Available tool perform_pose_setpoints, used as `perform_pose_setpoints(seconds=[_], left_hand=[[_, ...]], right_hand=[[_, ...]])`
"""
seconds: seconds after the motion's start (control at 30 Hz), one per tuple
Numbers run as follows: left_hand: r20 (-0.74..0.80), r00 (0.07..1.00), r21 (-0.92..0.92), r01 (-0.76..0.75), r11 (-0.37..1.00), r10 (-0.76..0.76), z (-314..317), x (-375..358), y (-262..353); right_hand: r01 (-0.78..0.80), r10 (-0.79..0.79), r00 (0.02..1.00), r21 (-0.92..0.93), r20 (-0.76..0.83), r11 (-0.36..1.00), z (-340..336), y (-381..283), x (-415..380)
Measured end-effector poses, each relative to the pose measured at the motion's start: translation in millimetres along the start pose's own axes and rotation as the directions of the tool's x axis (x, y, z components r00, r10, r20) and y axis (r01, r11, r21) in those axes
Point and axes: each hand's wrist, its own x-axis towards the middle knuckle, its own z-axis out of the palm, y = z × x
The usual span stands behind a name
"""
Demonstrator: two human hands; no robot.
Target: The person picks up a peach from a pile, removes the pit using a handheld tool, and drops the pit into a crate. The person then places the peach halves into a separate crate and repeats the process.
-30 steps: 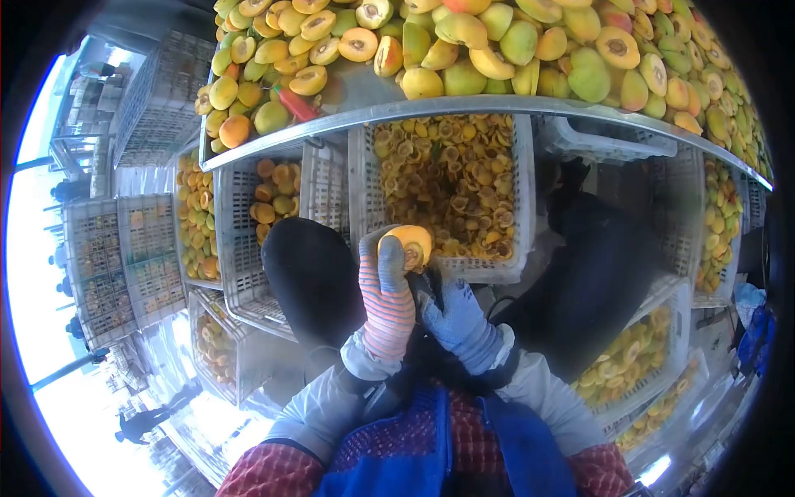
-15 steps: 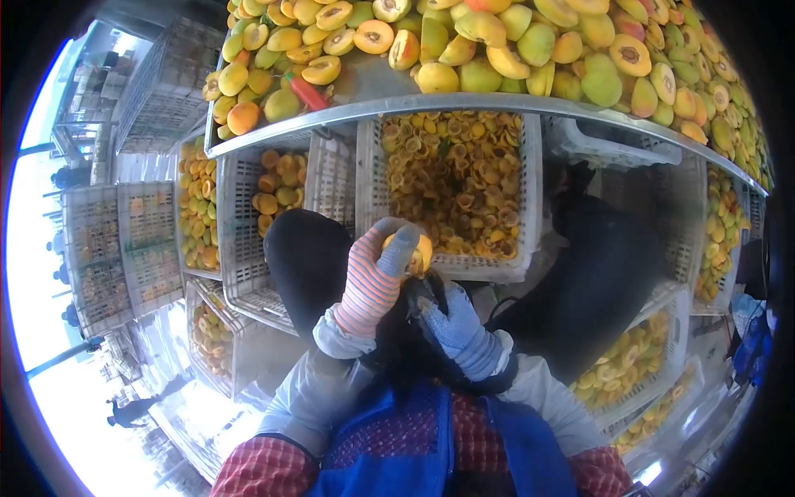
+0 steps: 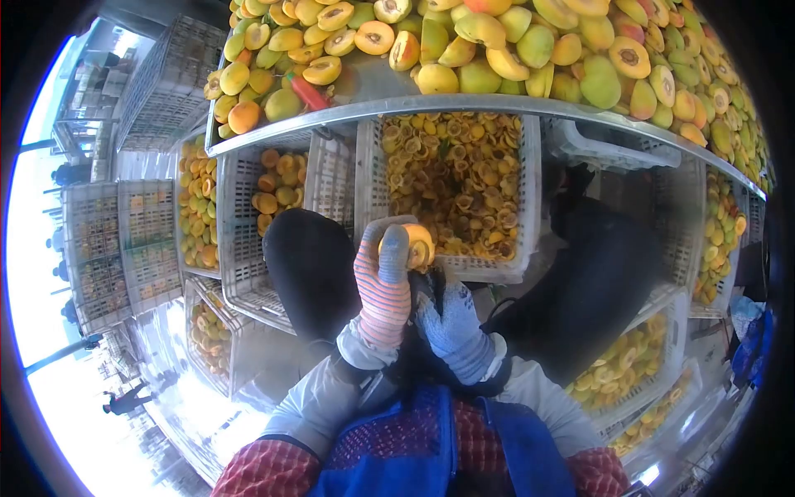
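Orange-fleshed peach half sits gripped in the striped-gloved left hand, fingers wrapped round it above the crate of pits and scraps. Blue-gloved right hand closes on a dark tool just below. Many whole peaches still wait on the desk.
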Motion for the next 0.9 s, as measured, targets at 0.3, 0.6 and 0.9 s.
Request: perform_pose_setpoints(seconds=[0.3,0.6,0.9], left_hand=[[0.086,0.994,-0.014,0.066,0.998,-0.064,4.0,-0.1,7.8],[0.422,0.892,0.14,0.111,0.984,-0.161,-10.6,27.2,24.0],[0.259,0.957,-0.105,0.159,0.982,-0.128,-14.5,5.7,-2.5]], right_hand=[[0.021,-0.042,0.987,0.134,0.152,0.991,-16.2,2.7,5.3],[-0.478,0.383,0.849,0.838,0.364,0.263,-1.4,4.0,-10.4],[-0.5,0.262,0.855,0.574,0.448,0.649,-11.0,13.8,-8.2]])
